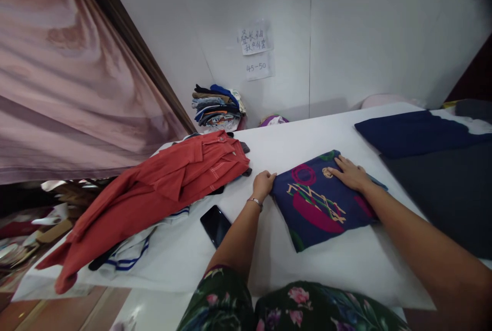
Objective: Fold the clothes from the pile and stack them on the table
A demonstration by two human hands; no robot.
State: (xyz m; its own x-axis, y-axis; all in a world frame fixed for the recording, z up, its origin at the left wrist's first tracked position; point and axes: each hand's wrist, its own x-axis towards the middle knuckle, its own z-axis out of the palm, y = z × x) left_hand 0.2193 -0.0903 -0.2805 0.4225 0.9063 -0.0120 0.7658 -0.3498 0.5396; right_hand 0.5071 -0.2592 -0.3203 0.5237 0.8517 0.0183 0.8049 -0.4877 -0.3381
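Note:
A dark blue garment (pixel 319 236) with magenta, green and beige patterns lies folded into a flat bundle on the white table. At its left corner my left hand (pixel 263 185) is closed, fingers curled on the edge of the cloth. My right hand (pixel 350 173) rests flat on the far right part of the bundle, its fingers stretched out. Left of my left forearm lies a black phone (pixel 216 225). Red trousers (pixel 165 182) are spread out farther left, on top of other clothes.
Dark blue and dark grey clothes (pixel 442 187) cover the right side of the white table (pixel 292 141). A stack of folded clothes (pixel 217 108) stands by the wall at the back. Handwritten paper notes (pixel 255 39) hang above it. A pink curtain (pixel 77 69) hangs at left.

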